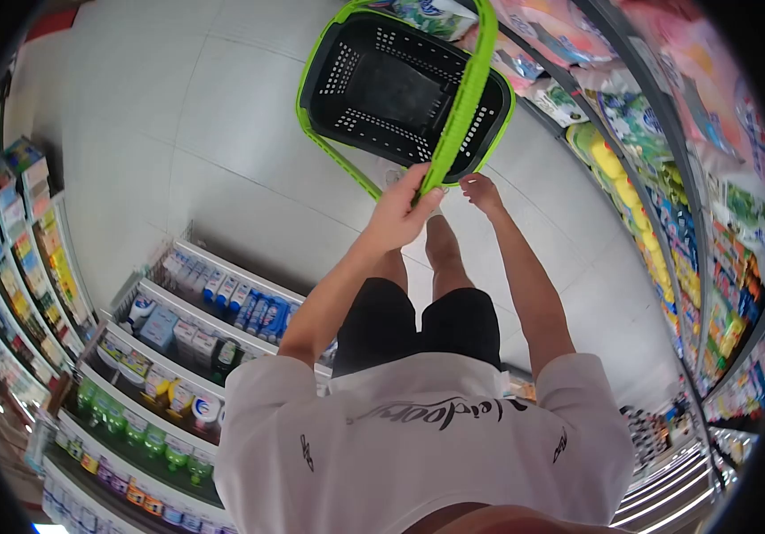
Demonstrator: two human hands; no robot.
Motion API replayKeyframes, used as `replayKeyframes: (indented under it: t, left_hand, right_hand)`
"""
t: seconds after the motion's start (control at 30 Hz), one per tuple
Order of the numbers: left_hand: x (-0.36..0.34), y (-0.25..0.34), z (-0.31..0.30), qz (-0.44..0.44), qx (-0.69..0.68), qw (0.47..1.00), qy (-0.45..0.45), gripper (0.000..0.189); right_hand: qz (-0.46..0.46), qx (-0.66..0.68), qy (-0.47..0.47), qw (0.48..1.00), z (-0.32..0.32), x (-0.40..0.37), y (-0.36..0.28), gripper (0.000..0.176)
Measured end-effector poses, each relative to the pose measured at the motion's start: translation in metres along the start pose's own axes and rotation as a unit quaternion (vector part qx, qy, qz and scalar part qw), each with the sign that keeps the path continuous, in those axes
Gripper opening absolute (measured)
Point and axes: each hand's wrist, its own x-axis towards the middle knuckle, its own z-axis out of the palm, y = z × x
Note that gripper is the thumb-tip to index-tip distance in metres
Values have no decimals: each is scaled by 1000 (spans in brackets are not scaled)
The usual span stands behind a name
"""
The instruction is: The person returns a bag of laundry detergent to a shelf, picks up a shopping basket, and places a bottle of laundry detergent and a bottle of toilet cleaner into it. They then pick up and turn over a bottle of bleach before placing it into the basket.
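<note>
My left hand (403, 211) is wrapped round the lower end of a bright green handle (466, 102). That handle stands raised across a black shopping basket (340, 69) with perforated walls and a green rim. Nothing shows inside the basket. A second green handle (338, 158) runs along the basket's near left side, its end close to my left hand. My right hand (483, 192) is just below the basket's near right corner, fingers loosely bent and apart, fingertips near the rim and holding nothing.
A light tiled floor (249, 116) lies under the basket. Shelves of packaged goods (631, 178) rise close on the right. On the left are low shelves with bottles and boxes (195, 329), and another product rack (35, 231) stands farther left.
</note>
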Motion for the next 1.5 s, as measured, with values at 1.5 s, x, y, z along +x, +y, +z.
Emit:
replayKeyframes:
  t: [1.5]
  left_hand:
    - [-330, -21, -196, 192, -464, 515, 694, 31]
  right_hand:
    - [-236, -131, -287, 919, 80, -295, -270, 25]
